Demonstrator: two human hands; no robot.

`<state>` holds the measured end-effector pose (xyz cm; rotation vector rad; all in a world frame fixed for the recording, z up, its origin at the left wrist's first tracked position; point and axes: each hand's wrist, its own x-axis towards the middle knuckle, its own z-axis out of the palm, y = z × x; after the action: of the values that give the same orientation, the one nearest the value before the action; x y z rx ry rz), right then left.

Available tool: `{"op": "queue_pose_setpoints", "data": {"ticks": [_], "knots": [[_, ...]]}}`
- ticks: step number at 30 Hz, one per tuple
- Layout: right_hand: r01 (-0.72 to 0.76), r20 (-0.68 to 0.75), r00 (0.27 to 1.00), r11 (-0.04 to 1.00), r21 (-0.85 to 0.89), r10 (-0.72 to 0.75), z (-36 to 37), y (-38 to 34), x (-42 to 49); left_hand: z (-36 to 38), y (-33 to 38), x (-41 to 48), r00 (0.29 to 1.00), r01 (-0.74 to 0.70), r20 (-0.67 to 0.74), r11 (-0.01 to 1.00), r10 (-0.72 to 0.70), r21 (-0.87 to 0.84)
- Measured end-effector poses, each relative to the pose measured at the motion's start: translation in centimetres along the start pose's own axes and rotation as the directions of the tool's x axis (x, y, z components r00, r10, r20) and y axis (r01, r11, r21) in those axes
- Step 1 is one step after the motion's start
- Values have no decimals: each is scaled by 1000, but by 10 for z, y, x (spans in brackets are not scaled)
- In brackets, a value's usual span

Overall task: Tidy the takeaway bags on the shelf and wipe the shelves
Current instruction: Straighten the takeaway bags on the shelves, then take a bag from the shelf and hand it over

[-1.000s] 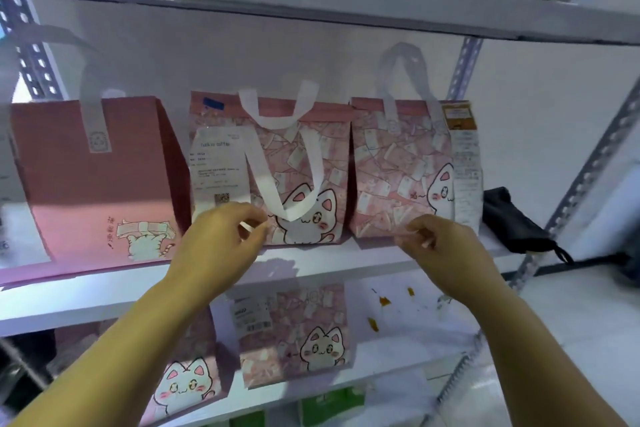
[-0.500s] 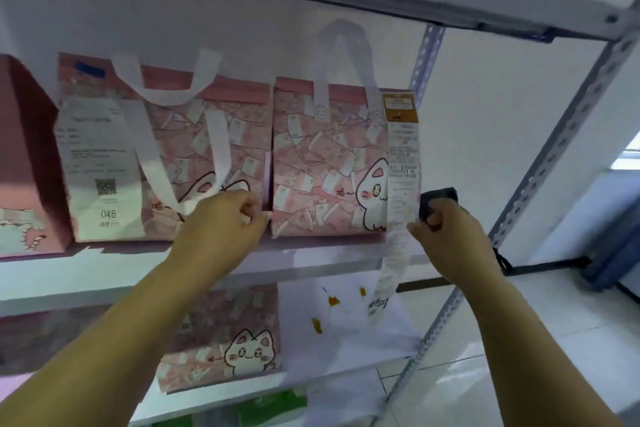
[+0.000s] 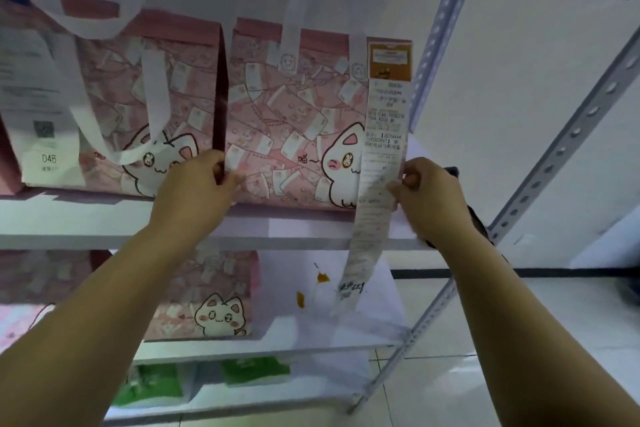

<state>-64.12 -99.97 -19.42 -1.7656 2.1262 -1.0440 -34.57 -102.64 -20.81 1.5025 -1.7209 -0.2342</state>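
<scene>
White shelf unit [image 3: 568, 135] with perforated grey posts, three boards in view.

On the middle board [image 3: 86, 218], two pink cat-print bags stand upright just beside each other: the left-hand bag [image 3: 114, 107] at 10 o'clock and the right-hand bag [image 3: 291, 121] at 12 o'clock. A dark object [image 3: 450, 170], mostly hidden, lies at 3 o'clock from the right-hand bag. The lower board [image 3: 346, 336] carries a third cat bag [image 3: 207, 298] at 7 o'clock, and orange-brown spots [image 3: 322, 277] mark the board to that bag's 3 o'clock. Green packs [image 3: 254, 371] lie on the bottom board [image 3: 311, 388] at 6 o'clock.
</scene>
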Motion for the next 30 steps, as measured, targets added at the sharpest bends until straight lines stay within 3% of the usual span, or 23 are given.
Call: {"op": "queue_pose_setpoints", "data": {"ticks": [10,17,30], "knots": [[66,-60,996,995,74,-62,-7,7,-4,-1,12,-4,1000,23,-9,999,-23,27],[140,-157,982,957,254,-103,-21,10,-35,-16,21,-25,999,-13,-46,999,12,-38],[201,-315,944,929,312,-99,-77,-4,-184,-76,50,-118,984,-171,11,965,177,-200]]}}
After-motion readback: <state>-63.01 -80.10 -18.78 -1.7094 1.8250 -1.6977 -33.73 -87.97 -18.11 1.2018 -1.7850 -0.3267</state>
